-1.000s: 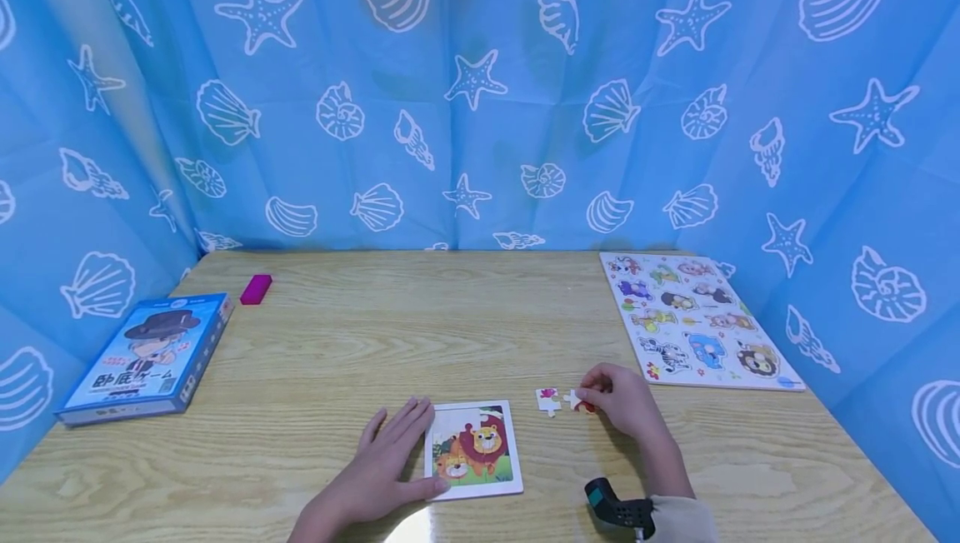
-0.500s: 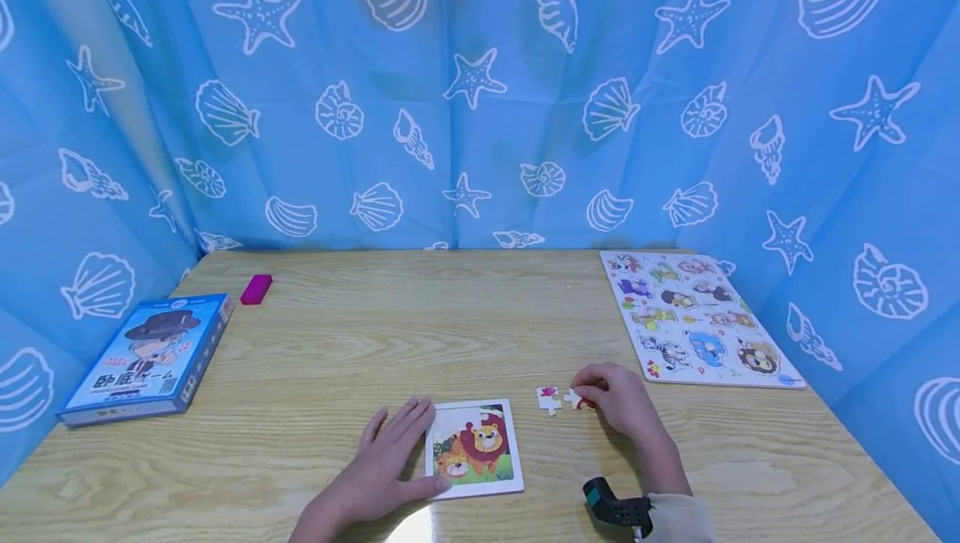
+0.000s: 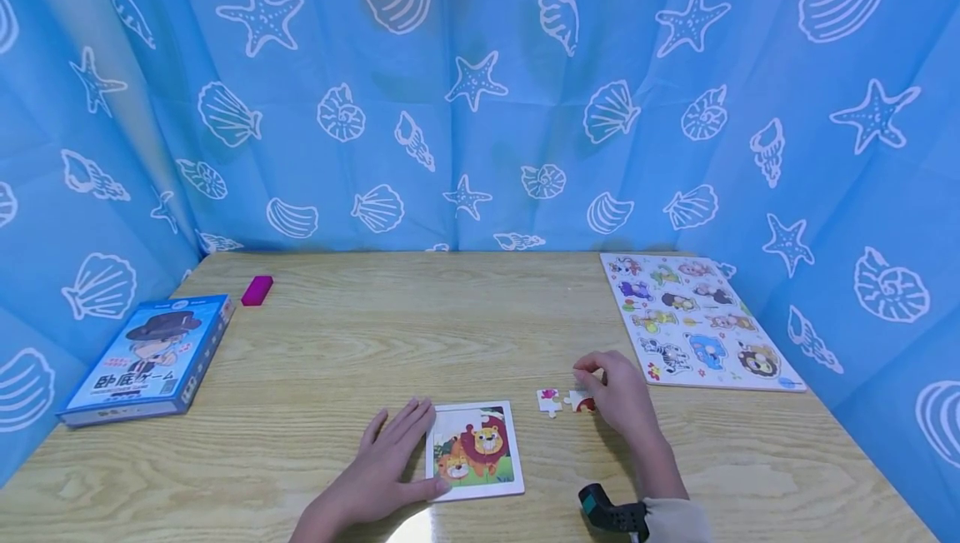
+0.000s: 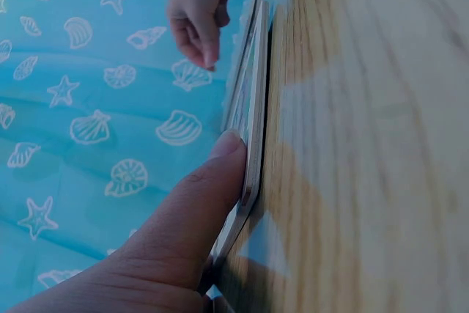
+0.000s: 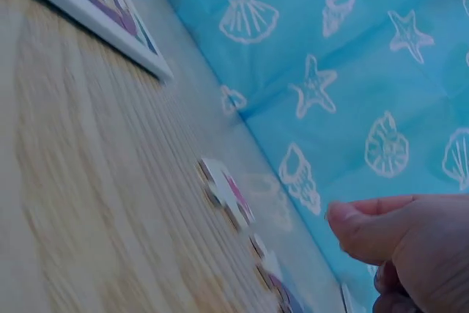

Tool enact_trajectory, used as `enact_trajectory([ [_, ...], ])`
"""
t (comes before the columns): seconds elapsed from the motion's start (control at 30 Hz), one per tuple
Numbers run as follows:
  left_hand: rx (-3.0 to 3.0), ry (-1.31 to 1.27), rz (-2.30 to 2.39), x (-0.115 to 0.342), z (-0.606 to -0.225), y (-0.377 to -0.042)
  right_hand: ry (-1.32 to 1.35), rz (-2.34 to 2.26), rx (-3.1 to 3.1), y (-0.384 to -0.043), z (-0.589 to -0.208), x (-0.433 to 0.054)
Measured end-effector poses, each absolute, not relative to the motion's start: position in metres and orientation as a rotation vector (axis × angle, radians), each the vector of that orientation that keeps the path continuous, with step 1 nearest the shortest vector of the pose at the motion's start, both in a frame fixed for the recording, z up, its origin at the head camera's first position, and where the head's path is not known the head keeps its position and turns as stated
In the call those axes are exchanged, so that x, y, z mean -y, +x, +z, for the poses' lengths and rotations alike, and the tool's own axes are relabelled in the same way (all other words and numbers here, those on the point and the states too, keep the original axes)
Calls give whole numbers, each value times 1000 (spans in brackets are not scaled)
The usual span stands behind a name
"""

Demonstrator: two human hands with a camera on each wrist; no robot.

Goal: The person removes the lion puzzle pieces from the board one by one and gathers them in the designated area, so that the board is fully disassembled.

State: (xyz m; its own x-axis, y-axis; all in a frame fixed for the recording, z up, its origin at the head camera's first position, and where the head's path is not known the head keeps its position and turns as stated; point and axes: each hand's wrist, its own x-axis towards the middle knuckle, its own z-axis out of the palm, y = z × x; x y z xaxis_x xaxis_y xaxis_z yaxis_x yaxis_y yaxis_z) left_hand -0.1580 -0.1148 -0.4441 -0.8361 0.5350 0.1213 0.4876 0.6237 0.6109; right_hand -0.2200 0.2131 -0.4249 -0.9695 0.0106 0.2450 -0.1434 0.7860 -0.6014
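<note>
A small framed lion jigsaw puzzle [image 3: 515,451] lies on the table, its upper left bare. My left hand [image 3: 382,468] rests along its left side, fingers spread and the thumb [image 4: 216,177] touching the near edge. To the right lie two loose pieces: a white jigsaw piece with a pink print [image 3: 549,401] and a white and red jigsaw piece [image 3: 581,401]. My right hand [image 3: 622,397] hovers above the red one, holding nothing. In the right wrist view its thumb and index tips [image 5: 348,221] are close together, apart from the pieces.
A white animal peg puzzle board [image 3: 693,322] lies at the right. A blue game box [image 3: 150,360] and a magenta block [image 3: 257,290] are at the left. A blue shell-patterned curtain [image 3: 465,110] borders the wooden table [image 3: 450,318]. A black wrist camera [image 3: 611,514] sits on the right wrist.
My right hand's fingers have come off the white and red jigsaw piece and risen slightly; the piece now shows more. My left hand and the framed puzzle stay put.
</note>
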Motion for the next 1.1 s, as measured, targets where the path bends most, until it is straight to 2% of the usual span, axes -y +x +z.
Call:
enact_trajectory([
  [0.4,-2753,873,1003,116,-445,-158,348,972,2751,-210,-424,-174],
  [0.8,-2764,864,992,115,-446,-159,838,1016,2800,-206,-430,-148],
  [1.1,-2768,871,990,116,-445,-158,956,1113,2809,-204,-435,-138],
])
